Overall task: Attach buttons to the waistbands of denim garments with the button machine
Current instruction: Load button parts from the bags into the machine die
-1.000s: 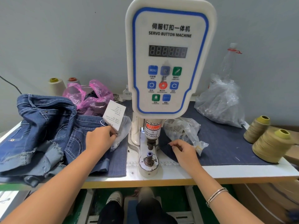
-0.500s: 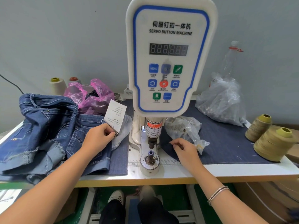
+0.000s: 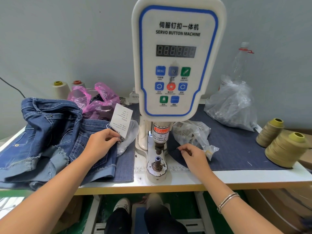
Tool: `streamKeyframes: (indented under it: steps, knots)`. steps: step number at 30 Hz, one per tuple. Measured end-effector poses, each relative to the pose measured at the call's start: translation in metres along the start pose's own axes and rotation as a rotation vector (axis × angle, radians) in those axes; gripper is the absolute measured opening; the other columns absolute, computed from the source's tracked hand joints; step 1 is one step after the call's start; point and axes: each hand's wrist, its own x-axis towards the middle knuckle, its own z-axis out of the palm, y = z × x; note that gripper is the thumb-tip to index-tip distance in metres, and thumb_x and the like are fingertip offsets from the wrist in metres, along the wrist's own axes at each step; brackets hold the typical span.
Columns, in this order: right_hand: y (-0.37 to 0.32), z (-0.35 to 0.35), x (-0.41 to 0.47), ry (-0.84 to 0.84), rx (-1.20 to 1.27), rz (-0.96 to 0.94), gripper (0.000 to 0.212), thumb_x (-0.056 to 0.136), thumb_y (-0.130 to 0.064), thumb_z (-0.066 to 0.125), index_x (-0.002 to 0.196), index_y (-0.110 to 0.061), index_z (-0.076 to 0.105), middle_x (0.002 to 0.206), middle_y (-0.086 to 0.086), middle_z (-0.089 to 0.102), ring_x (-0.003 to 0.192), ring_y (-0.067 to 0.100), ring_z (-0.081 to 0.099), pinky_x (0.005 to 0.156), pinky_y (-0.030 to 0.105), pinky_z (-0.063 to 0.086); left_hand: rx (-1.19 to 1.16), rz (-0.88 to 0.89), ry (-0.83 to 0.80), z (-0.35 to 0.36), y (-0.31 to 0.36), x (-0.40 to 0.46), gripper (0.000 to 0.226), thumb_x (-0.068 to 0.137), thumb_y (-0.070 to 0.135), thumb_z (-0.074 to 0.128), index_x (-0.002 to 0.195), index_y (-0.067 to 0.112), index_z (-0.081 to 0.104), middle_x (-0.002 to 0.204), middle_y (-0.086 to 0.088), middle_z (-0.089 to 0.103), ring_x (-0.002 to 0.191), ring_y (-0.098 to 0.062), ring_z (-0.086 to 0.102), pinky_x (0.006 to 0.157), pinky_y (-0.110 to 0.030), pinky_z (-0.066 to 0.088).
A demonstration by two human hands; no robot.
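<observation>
A white work table (image 3: 236, 176) set against a grey wall carries the servo button machine (image 3: 177, 61) at frame centre, its lower die post (image 3: 157, 162) standing at the table's front edge. The denim garments (image 3: 50, 132) lie piled at the left of the frame; the left hand (image 3: 99, 144) rests on them, fingers pinched on small metal pieces at the lower edge of a white paper tag (image 3: 121, 122). The right hand (image 3: 192, 154), right of the die post, pinches the edge of a dark denim mat (image 3: 236, 146), just in front of a clear plastic bag (image 3: 190, 132); olive thread cones (image 3: 285, 149) stand at the far right.
</observation>
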Motion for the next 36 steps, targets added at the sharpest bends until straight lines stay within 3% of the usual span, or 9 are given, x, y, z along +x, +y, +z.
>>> streamKeyframes:
  steps: [7,16,19,22,25,27,32,36]
  knots:
    - [0.001,0.000,0.000,-0.004,0.011,0.004,0.029,0.094,-0.008,0.054,0.091,-0.034,0.064,0.093,-0.020,0.062,0.087,-0.002,0.058,0.067,0.007,0.042,0.012,-0.013,0.032,-0.001,0.001,-0.001,0.015,0.083,0.014,0.075,0.078,0.028,0.072,0.078,0.021,0.065,0.075,0.005,0.058,0.065,-0.007,0.037]
    - [0.001,0.000,0.000,-0.003,0.004,0.007,0.028,0.094,-0.008,0.053,0.093,-0.034,0.065,0.093,-0.021,0.062,0.088,-0.001,0.058,0.070,0.010,0.041,-0.141,0.091,0.029,0.007,0.029,-0.026,0.018,0.080,0.011,0.077,0.076,0.027,0.070,0.074,0.013,0.072,0.074,0.002,0.065,0.070,-0.005,0.046]
    - [0.001,0.000,0.000,0.003,-0.003,0.005,0.027,0.094,-0.009,0.054,0.093,-0.033,0.065,0.093,-0.019,0.062,0.087,-0.001,0.058,0.069,0.009,0.041,-0.233,0.174,-0.073,0.024,0.049,-0.045,0.018,0.079,0.012,0.078,0.074,0.028,0.071,0.077,0.016,0.072,0.072,0.001,0.066,0.069,-0.008,0.047]
    - [0.000,-0.001,-0.001,0.006,0.005,0.006,0.027,0.094,-0.008,0.054,0.093,-0.033,0.065,0.092,-0.015,0.064,0.085,0.004,0.059,0.069,0.012,0.045,-0.376,0.146,-0.179,0.040,0.062,-0.057,0.018,0.080,0.015,0.078,0.072,0.031,0.074,0.078,0.006,0.074,0.075,-0.009,0.069,0.072,-0.019,0.054]
    - [0.000,-0.001,-0.001,0.001,0.020,0.014,0.027,0.093,-0.008,0.054,0.093,-0.032,0.065,0.091,-0.012,0.066,0.084,0.009,0.062,0.073,0.021,0.050,-0.476,0.108,-0.236,0.050,0.066,-0.062,0.027,0.083,0.015,0.075,0.070,0.038,0.075,0.079,0.008,0.075,0.073,-0.002,0.068,0.068,-0.012,0.050]
    - [0.001,-0.001,-0.001,0.000,0.022,0.015,0.027,0.093,-0.008,0.054,0.093,-0.032,0.066,0.091,-0.012,0.066,0.084,0.010,0.062,0.072,0.021,0.051,-0.530,0.087,-0.262,0.054,0.066,-0.066,0.027,0.085,0.012,0.073,0.070,0.034,0.075,0.078,0.007,0.075,0.072,-0.001,0.068,0.067,-0.010,0.049]
    - [0.002,-0.001,0.000,0.000,0.025,0.005,0.025,0.093,-0.009,0.055,0.093,-0.032,0.066,0.092,-0.011,0.067,0.084,0.007,0.061,0.067,0.010,0.046,-0.487,0.119,-0.273,0.057,0.066,-0.066,0.019,0.088,0.009,0.068,0.081,0.027,0.071,0.077,0.011,0.074,0.073,0.001,0.066,0.068,-0.010,0.048]
    - [0.002,-0.001,-0.001,-0.003,0.030,0.012,0.025,0.093,-0.009,0.055,0.093,-0.031,0.067,0.091,-0.011,0.067,0.083,0.008,0.062,0.068,0.013,0.047,-0.413,0.210,-0.307,0.054,0.068,-0.064,0.020,0.090,0.015,0.067,0.078,0.031,0.071,0.083,0.007,0.074,0.079,-0.011,0.069,0.072,-0.018,0.053]
